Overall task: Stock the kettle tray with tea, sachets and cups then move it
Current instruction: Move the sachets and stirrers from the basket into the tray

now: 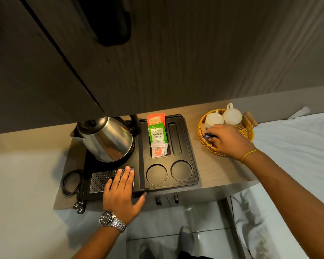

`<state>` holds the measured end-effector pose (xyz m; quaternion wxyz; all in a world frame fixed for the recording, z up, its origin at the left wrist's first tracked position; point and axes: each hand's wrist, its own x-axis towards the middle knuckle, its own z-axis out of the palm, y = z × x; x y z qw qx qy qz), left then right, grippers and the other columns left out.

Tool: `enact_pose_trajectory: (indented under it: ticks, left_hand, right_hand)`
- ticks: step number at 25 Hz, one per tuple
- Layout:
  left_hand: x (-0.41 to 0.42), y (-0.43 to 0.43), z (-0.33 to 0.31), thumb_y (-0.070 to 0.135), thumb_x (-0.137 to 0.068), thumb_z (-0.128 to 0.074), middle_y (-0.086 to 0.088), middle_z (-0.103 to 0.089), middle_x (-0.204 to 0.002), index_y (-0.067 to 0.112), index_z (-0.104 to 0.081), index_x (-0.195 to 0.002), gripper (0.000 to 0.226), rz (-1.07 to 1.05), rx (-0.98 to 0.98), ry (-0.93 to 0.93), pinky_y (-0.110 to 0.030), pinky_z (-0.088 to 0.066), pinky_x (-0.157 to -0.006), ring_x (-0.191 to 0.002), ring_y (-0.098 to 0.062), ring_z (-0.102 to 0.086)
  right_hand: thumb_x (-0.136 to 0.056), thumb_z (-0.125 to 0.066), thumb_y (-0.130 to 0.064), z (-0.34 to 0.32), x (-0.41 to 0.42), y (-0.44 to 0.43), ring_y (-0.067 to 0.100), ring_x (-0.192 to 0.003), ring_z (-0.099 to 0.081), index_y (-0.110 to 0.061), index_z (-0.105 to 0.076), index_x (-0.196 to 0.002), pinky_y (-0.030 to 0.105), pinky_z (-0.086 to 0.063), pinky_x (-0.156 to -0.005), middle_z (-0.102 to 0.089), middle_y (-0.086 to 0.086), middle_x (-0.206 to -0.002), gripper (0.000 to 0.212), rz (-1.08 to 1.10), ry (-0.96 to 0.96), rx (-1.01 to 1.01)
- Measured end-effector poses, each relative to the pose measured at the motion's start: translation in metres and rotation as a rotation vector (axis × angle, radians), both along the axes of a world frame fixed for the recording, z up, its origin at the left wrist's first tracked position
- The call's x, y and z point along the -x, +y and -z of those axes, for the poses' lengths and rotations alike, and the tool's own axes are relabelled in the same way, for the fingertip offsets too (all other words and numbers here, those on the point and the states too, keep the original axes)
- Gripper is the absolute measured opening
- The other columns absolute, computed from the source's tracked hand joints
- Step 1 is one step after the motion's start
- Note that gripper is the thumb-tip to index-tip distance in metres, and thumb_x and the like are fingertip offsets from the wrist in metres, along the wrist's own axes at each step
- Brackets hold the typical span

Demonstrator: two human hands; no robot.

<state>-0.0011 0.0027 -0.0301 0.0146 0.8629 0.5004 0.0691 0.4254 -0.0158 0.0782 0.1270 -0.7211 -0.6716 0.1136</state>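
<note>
A black kettle tray [187,146] lies on a narrow wooden shelf, with a steel kettle [107,139] on its left half. Three tea packets stand in its middle slots: orange [155,118], green [157,134] and a white one with a red apple [158,150]. The long slot [174,138] and two round cup recesses [156,174] hold nothing. My left hand [121,191] rests flat on the tray's perforated grille. My right hand [226,140] reaches into a wicker basket [211,148], its fingers closed on dark sachets [209,136]. Two white cups [213,119] lie in the basket.
A black cable and plug [73,186] lie left of the tray at the shelf's front edge. A dark cupboard door hangs overhead on the left. White bedding [292,146] borders the shelf on the right. Two hooks [166,200] sit under the shelf.
</note>
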Motion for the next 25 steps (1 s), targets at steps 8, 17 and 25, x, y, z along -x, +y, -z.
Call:
enact_pose_trajectory:
  ticks: [8, 17, 25]
  left_hand:
    - [0.001, 0.001, 0.002, 0.073, -0.083, -0.056, -0.002, -0.038, -0.167, 0.02, -0.039, -0.159, 0.094, -0.02, 0.05, -0.004, -0.055, -0.034, -0.118, -0.156, -0.024, -0.032]
    - [0.002, 0.001, 0.005, 0.072, -0.082, -0.057, -0.001, -0.038, -0.168, 0.021, -0.039, -0.159, 0.093, -0.017, 0.038, -0.025, -0.055, -0.035, -0.118, -0.156, -0.024, -0.033]
    - [0.002, 0.001, 0.006, 0.072, -0.082, -0.057, -0.003, -0.042, -0.166, 0.019, -0.043, -0.157, 0.093, -0.016, 0.002, -0.031, -0.056, -0.037, -0.116, -0.154, -0.025, -0.036]
  right_hand:
    - [-0.086, -0.071, -0.007, 0.031, 0.085, 0.074, 0.023, -0.133, -0.043, -0.023, -0.074, -0.121, 0.037, -0.043, -0.106, -0.06, 0.0, -0.136, 0.038, -0.431, -0.111, 0.049]
    - [-0.081, -0.072, 0.002, 0.049, 0.075, 0.07, 0.022, -0.124, -0.049, -0.024, -0.07, -0.128, 0.032, -0.044, -0.103, -0.06, 0.002, -0.129, 0.054, -0.404, -0.037, 0.117]
    - [-0.077, -0.07, 0.008, 0.049, 0.071, 0.067, 0.026, -0.134, -0.046, -0.016, -0.073, -0.123, 0.035, -0.04, -0.111, -0.058, 0.008, -0.139, 0.052, -0.335, -0.03, 0.062]
